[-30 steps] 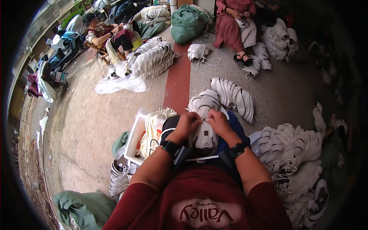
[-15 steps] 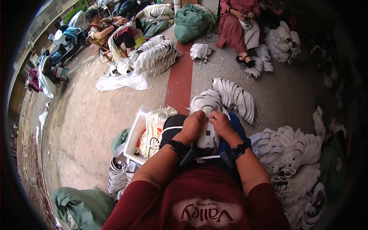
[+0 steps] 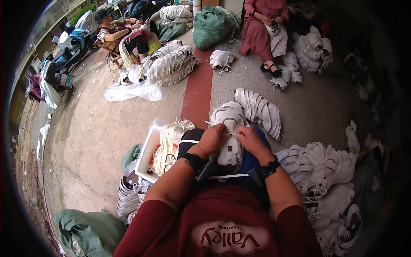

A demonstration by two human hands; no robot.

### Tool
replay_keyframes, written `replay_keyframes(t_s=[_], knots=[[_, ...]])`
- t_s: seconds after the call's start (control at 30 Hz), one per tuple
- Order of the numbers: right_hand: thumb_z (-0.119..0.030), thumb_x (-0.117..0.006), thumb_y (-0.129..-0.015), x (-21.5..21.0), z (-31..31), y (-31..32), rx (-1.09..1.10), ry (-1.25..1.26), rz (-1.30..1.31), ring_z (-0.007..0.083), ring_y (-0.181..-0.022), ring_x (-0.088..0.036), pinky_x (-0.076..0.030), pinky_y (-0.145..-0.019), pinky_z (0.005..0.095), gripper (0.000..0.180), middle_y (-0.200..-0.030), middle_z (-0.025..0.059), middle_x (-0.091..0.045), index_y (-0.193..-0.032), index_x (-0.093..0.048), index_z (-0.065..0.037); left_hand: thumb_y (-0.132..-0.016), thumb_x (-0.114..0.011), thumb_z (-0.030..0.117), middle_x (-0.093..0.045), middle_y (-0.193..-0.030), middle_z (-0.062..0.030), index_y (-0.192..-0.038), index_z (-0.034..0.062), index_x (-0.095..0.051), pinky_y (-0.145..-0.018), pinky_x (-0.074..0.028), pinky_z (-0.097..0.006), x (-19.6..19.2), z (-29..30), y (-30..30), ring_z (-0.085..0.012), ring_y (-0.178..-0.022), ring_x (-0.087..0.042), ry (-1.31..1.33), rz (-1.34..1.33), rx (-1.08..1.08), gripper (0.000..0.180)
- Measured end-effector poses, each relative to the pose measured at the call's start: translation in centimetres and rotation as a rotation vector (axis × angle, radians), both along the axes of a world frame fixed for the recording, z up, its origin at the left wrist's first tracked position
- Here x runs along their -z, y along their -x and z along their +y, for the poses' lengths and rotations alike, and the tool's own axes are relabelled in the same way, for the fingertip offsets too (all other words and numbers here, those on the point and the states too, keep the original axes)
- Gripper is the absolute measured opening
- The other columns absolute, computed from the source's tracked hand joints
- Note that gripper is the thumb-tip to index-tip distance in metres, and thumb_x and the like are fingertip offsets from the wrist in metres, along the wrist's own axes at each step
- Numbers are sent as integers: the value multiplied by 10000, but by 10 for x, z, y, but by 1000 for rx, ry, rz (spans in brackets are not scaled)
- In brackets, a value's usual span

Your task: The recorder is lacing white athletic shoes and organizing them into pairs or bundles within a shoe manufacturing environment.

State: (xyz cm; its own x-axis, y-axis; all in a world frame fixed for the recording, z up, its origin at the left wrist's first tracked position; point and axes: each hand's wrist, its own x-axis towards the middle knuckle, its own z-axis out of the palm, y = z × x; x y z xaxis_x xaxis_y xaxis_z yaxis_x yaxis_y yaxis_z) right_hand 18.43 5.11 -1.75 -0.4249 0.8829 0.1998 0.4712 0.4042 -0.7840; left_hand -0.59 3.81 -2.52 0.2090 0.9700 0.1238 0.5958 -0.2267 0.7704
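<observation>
A white shoe upper (image 3: 230,155) with a small dark square on it rests across my lap, toward my knees. My left hand (image 3: 214,138) is closed in a pinch at the left of its lacing opening. From the other side my right hand (image 3: 251,138) pinches too, a short gap away. What the fingertips grip is small and partly hidden; it looks like a white shoelace. Left of my thigh, a white foam box (image 3: 145,159) holds a heap of long cream laces (image 3: 173,138). Just beyond the upper lies a row of nested white uppers (image 3: 259,110).
Piled white uppers (image 3: 321,167) stand close on my right. A green sack (image 3: 92,231) lies at the lower left, another green sack (image 3: 212,26) far ahead. Two people sit opposite, each handling work, near stacked uppers (image 3: 173,66). Parked scooters (image 3: 70,53) line the far left.
My hands have moved slightly apart, the right one shifting right and opening a wider gap over the upper. The whole view has shifted a little.
</observation>
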Motion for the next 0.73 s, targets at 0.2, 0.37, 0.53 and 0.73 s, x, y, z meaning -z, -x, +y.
replay_keyframes(t_s=[0.2, 0.37, 0.53, 0.73], knots=[[-97, -562, -786, -15, 11, -57, 229, -308, -489, 412, -698, -562, -422, -583, 493, 96, -677, 203, -563, -733, -502, -44, -751, -677, 167, -635, -721, -162, -797, 18, -662, -621, -483, -340, -34, -2, 70, -282, -647, -626, 51, -1, 94, 157], [-110, -519, -848, -43, 10, -259, 774, -429, -898, 385, -850, -584, -463, -732, 465, 167, -869, 179, -615, -990, -562, -33, -796, -659, 65, -623, -672, -51, -783, -35, -651, -609, -460, -257, -45, -33, 206, -84, -645, -543, 173, -75, -7, 101], [-63, -461, -840, -134, -86, -434, 1352, -303, -1034, 414, -875, -587, -461, -701, 498, 169, -910, 234, -617, -973, -541, 5, -795, -672, 101, -622, -664, -8, -759, -16, -655, -600, -455, -235, -67, -84, 283, -69, -641, -538, 200, -53, -184, 124], [-131, -507, -836, -166, -169, -469, 1733, -212, -960, 388, -844, -608, -485, -683, 472, 162, -881, 202, -622, -896, -598, -12, -686, -705, 92, -653, -681, -64, -727, -15, -682, -605, -483, -265, -33, -101, 351, -118, -656, -601, 205, -17, -308, 117]])
